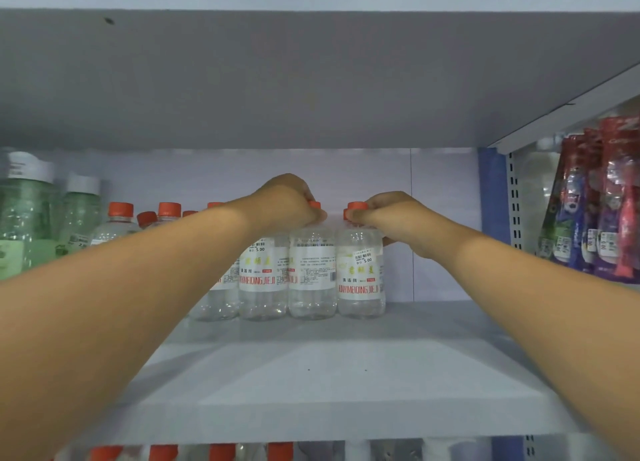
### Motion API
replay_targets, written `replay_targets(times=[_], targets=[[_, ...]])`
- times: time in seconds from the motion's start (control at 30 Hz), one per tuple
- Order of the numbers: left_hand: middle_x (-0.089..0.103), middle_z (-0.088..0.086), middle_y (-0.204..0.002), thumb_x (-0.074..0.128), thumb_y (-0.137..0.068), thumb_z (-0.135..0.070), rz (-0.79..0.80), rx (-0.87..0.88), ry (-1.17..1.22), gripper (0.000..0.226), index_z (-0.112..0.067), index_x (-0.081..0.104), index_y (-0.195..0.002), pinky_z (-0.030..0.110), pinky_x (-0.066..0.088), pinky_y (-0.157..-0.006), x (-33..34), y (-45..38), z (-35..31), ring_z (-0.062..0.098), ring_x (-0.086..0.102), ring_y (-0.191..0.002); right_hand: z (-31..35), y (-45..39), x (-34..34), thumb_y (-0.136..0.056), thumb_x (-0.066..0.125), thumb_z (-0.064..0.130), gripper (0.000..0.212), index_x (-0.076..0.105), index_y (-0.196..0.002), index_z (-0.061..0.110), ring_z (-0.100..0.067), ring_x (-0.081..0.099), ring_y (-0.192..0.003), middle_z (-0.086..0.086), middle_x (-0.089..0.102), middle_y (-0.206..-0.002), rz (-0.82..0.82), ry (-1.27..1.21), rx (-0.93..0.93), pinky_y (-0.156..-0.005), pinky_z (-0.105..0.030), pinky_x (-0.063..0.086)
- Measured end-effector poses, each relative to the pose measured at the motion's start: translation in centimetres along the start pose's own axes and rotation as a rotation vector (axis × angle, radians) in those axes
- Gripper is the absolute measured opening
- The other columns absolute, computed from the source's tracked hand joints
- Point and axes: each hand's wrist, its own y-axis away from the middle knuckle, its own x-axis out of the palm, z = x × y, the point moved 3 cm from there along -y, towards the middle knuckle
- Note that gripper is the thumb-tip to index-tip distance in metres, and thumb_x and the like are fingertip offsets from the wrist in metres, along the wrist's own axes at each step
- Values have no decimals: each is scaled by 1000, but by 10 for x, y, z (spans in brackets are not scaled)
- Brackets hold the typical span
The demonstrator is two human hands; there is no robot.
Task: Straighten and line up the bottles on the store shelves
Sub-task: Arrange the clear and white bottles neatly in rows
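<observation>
A row of clear bottles with orange caps and white labels stands at the back of the grey shelf (pixel 311 374). My left hand (pixel 287 200) grips the top of the middle bottle (pixel 311 277), whose label back faces me. My right hand (pixel 394 218) holds the cap and shoulder of the rightmost bottle (pixel 360 280), which shows a 5.00 price sticker. Another labelled bottle (pixel 263 277) stands just left of them, partly behind my left forearm. More orange-capped bottles (pixel 119 221) continue to the left.
Green bottles with white caps (pixel 27 211) stand at the far left. Red and purple packets (pixel 595 200) hang in the neighbouring bay on the right. The upper shelf's underside (pixel 311 79) is close above. Orange caps (pixel 221 452) show on the shelf below.
</observation>
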Motion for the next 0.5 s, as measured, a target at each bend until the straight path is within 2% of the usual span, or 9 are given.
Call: replay_targets(times=[0.07,0.17,0.3,0.4,0.5], targets=[[72,14,-98,75,-88,-42,-14,-17,4,42,-3,72,-103,38,56,-87,1,0,0,30,70,-97,0,0,1,-91,74,36,32,75,-108,8,-19,74,-91,-4,77,-103,-15,-13,0,-70,-27,58],[70,6,-102,71,-92,-45,-42,-21,30,38,-8,73,-101,32,51,-86,2,2,0,24,66,-98,0,1,1,-91,73,42,33,75,-106,12,-18,74,-91,0,78,-100,-20,-33,9,-71,-27,56],[61,-3,-99,61,-95,-26,55,-2,76,6,-21,64,-93,29,42,-83,4,-1,3,21,55,-90,2,2,-1,-93,72,38,27,74,-106,15,-13,72,-87,2,78,-100,-28,-59,19,-64,-24,52],[72,-5,-104,69,-93,-31,44,-16,82,16,-18,74,-102,31,53,-91,1,-3,6,19,66,-99,1,1,1,-93,72,36,24,75,-105,14,-16,73,-92,0,78,-102,-24,-19,25,-72,-27,57],[72,-3,-107,74,-91,-34,-1,-6,103,24,-18,75,-109,31,53,-91,2,-2,5,17,65,-103,0,0,3,-92,73,36,26,74,-106,13,-17,73,-93,0,77,-101,-37,-23,29,-77,-30,59]])
